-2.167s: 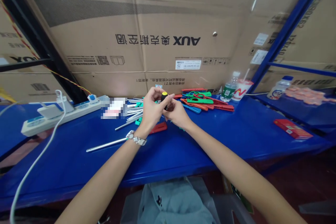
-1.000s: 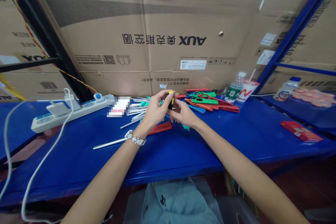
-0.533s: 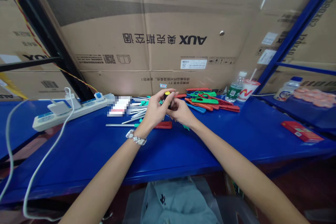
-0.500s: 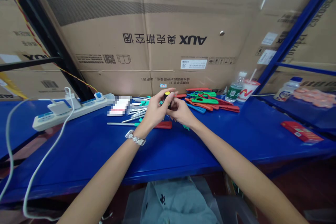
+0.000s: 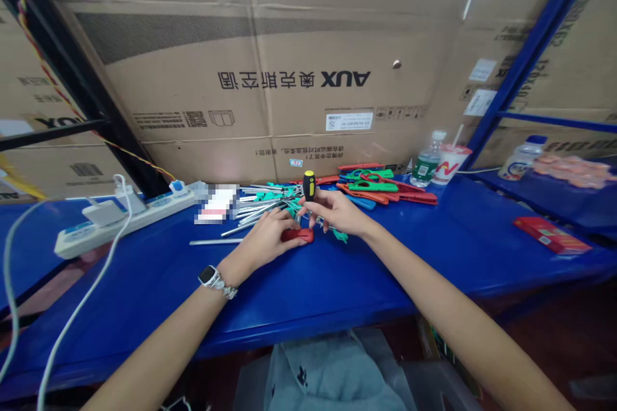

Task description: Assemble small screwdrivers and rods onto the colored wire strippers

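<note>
My right hand (image 5: pixel 337 210) is closed round a screwdriver with a black and yellow handle (image 5: pixel 309 186). It stands upright, handle up, and its lower end is hidden by my fingers. Lower and to the left, my left hand (image 5: pixel 267 236) grips a red plastic handle (image 5: pixel 305 235) lying on the blue table (image 5: pixel 337 295). A thin metal rod (image 5: pixel 214 242) sticks out to the left from under that hand. Behind both hands lies a pile of metal rods (image 5: pixel 250 212) with green plastic pieces. A green piece (image 5: pixel 340 237) rests just below my right hand.
Red, green, orange and blue plastic handles (image 5: pixel 385 186) are heaped at the back right. Beyond them stand a water bottle (image 5: pixel 427 164) and a cup with a straw (image 5: pixel 450 166). A red box (image 5: pixel 549 236) lies at the right, a power strip (image 5: pixel 130 218) at the left.
My hands were together around the screwdriver and have parted. My left hand has moved down onto the red handle, while the right keeps the screwdriver, now plainly visible.
</note>
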A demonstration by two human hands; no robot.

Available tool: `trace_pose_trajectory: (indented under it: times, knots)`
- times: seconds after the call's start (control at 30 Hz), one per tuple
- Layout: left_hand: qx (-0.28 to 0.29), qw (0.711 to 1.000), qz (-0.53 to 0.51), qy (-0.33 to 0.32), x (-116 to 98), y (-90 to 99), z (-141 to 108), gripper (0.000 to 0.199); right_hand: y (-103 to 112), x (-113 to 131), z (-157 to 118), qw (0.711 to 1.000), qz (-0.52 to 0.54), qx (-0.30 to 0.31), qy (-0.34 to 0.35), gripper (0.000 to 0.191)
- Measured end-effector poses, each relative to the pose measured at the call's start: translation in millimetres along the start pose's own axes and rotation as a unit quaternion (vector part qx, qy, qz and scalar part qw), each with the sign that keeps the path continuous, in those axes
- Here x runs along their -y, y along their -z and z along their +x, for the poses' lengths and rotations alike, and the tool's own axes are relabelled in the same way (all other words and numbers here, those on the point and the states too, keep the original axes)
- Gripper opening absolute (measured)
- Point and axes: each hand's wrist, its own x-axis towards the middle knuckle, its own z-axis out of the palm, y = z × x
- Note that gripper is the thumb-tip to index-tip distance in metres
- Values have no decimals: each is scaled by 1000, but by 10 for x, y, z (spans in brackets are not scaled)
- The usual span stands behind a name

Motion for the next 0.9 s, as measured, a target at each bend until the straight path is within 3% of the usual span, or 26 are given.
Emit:
trace_pose_trajectory:
  times: [0.33,0.4,0.6,0.9]
  knots:
    - [5,998,51,26,-59,-34,-23,32,-174,-170,49,987,3,-157,23,41]
    - [2,998,51,30,-61,-38,-25,31,-191,-168,47,987,1,-158,28,41]
    - [9,997,60,47,-133,-15,-43,34,-129,-49,18,999,14,-49,13,38]
    - [24,995,68,67,-214,21,-51,33,-247,-175,68,982,-1,-181,54,48]
